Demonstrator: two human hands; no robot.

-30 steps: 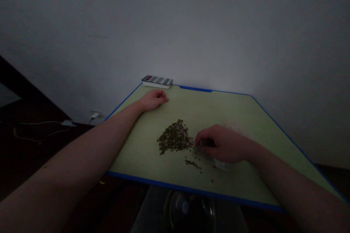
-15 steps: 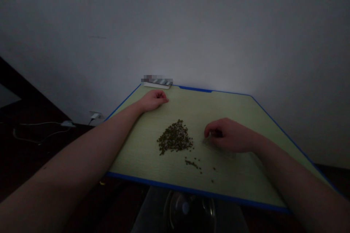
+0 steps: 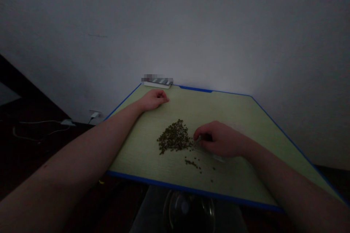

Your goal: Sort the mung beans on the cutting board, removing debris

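Note:
A loose pile of small greenish-brown beans (image 3: 173,138), with paler grains among them, lies mid-table. My right hand (image 3: 218,140) is at the right edge of this pile, its fingers pinching a thin translucent strip (image 3: 197,141) whose kind I cannot make out. Part of the strip is hidden under the palm. A short row of stray beans (image 3: 193,163) lies nearer to me. My left hand (image 3: 155,100) rests on the tabletop behind the pile to the left, its fingers curled in, with nothing visible in them.
The pale green table (image 3: 142,162) has a blue edge and stands against a grey wall. A phone on a white box (image 3: 157,83), partly pixelated, is at the back left corner. Faint pale grains (image 3: 236,127) lie beyond my right hand. A round glassy lid or bowl (image 3: 190,211) is below the front edge.
My right hand moved right, away from the pile, then came back left to its edge with the translucent strip. My left hand stayed in place.

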